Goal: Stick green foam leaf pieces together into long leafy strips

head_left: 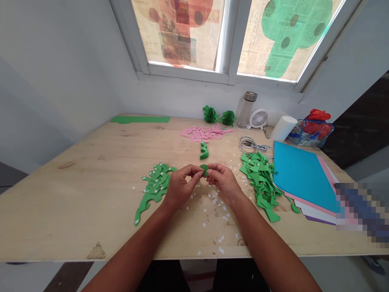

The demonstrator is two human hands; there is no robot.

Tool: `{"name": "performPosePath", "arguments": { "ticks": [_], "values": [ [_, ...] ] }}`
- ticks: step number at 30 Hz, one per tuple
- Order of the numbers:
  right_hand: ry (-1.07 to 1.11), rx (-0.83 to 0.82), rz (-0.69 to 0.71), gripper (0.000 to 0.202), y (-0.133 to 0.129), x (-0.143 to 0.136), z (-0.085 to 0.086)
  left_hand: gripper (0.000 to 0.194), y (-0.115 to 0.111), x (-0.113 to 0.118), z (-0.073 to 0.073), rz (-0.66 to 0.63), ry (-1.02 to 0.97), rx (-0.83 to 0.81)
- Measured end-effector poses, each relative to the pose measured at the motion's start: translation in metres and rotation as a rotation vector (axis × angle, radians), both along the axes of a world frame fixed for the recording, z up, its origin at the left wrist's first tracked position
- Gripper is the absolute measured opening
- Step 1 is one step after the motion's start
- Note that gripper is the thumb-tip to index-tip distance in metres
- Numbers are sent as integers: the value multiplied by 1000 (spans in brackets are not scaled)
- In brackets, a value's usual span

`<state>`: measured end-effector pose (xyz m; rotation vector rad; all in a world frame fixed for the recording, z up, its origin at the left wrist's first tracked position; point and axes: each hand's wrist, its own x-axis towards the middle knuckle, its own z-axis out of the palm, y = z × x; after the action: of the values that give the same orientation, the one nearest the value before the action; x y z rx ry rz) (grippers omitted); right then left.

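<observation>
Between both hands, over the middle of the table, is a small green paper piece (204, 170). My left hand (184, 183) pinches its left side, and my right hand (223, 181) pinches its right side. The fingers hide much of its shape. Just beyond the hands lies a small stack of curved green paper cutouts (204, 151). Beside my left hand spreads a pile of wavy green cutouts (156, 180) bearing small white squares. Tiny white paper bits (214, 198) are scattered beneath and in front of my right hand.
Green scraps (259, 174) lie at right, beside blue sheets (300, 172) and scissors (255, 145). Pink cutouts (206, 132), green paper ornaments (210, 114), a bottle (245, 109), a small fan (258, 118), a white roll (283, 128) and a clear bag (313, 132) stand behind. A green strip (142, 119) lies back left.
</observation>
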<state>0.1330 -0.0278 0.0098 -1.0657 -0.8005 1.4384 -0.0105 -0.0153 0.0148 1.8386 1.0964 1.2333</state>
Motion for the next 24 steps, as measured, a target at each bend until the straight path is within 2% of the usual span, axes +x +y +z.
{"name": "performPosePath", "arguments": {
  "ticks": [6, 10, 16, 24],
  "values": [
    [103, -19, 13, 24, 0, 1, 1, 17, 5, -1, -7, -35, -176, -154],
    [154, -14, 15, 25, 0, 2, 0, 17, 6, 0, -5, -8, -306, -224],
    [196, -10, -28, 22, 1, 3, -1, 10, 5, -1, 2, 113, -356, -167],
    [216, 8, -22, 22, 0, 3, 3, 12, 4, -2, 3, 66, -329, -148]
  ]
}}
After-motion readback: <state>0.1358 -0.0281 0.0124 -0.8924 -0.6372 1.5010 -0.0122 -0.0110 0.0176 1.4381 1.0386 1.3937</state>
